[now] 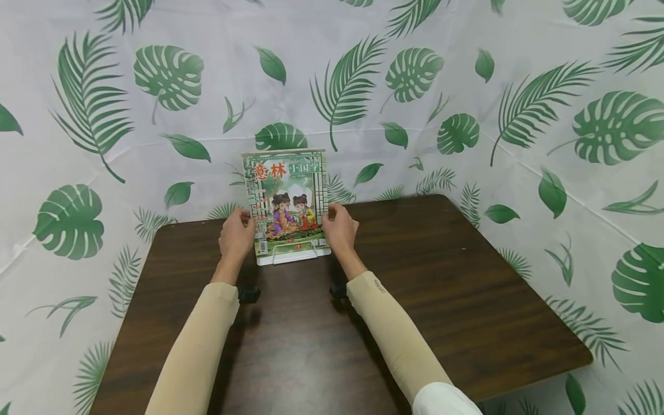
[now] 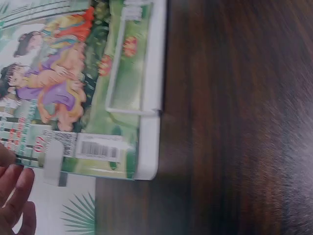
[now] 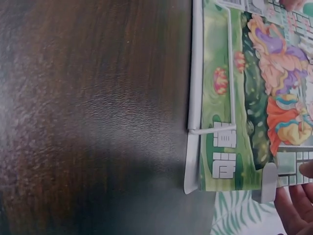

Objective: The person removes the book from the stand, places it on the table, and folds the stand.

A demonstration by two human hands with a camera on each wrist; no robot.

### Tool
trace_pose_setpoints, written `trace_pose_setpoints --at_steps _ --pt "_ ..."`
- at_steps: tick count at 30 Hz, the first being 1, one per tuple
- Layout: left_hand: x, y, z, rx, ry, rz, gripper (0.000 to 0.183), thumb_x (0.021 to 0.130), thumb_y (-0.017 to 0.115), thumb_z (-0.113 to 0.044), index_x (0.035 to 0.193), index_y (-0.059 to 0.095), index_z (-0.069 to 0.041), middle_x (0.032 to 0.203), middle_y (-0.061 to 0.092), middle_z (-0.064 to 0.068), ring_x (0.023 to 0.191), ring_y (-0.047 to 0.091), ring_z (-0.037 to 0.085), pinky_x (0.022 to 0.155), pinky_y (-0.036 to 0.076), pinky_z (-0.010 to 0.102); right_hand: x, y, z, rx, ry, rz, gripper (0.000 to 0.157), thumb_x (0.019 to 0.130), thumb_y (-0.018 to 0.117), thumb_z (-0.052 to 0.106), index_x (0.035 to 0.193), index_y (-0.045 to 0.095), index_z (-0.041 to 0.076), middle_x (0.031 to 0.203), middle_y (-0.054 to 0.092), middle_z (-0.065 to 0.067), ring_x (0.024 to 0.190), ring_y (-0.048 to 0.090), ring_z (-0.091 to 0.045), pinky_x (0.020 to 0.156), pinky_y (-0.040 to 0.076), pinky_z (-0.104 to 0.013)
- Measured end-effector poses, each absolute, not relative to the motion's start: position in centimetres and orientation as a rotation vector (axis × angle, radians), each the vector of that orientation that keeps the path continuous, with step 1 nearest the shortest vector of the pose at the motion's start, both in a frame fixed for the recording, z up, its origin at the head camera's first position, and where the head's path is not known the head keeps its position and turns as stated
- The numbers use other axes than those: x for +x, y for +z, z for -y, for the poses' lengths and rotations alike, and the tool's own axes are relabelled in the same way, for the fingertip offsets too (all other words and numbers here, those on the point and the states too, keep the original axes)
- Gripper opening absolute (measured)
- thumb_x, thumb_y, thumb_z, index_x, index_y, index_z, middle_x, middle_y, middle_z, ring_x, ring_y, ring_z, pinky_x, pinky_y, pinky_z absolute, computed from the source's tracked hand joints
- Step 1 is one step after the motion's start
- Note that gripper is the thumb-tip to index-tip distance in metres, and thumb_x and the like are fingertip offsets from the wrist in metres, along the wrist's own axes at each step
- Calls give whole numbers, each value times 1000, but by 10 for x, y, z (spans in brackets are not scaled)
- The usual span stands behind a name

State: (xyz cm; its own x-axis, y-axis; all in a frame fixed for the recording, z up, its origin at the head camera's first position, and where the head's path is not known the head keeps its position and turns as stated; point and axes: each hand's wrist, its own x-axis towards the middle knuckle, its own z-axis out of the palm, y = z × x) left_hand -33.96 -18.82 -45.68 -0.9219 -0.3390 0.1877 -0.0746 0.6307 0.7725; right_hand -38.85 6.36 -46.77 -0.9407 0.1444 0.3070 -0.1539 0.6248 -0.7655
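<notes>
A magazine [image 1: 290,202] with two cartoon children on its cover leans upright on a white book stand [image 1: 293,257] at the table's far side. The stand's wire bar [image 2: 113,73] crosses the lower cover, and small white side clips [image 3: 268,182] overlap its edges. My left hand [image 1: 237,235] pinches the magazine's left edge, thumb on the cover. At the right edge, my right hand [image 1: 339,230] does likewise, thumb in front and fingers at the side. The fingertips behind the magazine are hidden.
The dark wooden table [image 1: 415,276] extends to both sides and toward me. Directly behind it hangs a white cloth [image 1: 353,173] printed with green leaves, which also runs along the right side.
</notes>
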Motion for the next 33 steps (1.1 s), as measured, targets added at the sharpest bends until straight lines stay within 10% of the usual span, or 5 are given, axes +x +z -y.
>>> trace_pose_setpoints --at_steps 33 --pt "-357 -433 192 140 -1333 2369 30 112 45 -12 134 55 7 131 61 29 124 61 45 107 48 59 -409 -445 -66 55 1518 2334 23 105 63 18 123 74 10 122 75 -9 108 73 -30 119 38 -58"
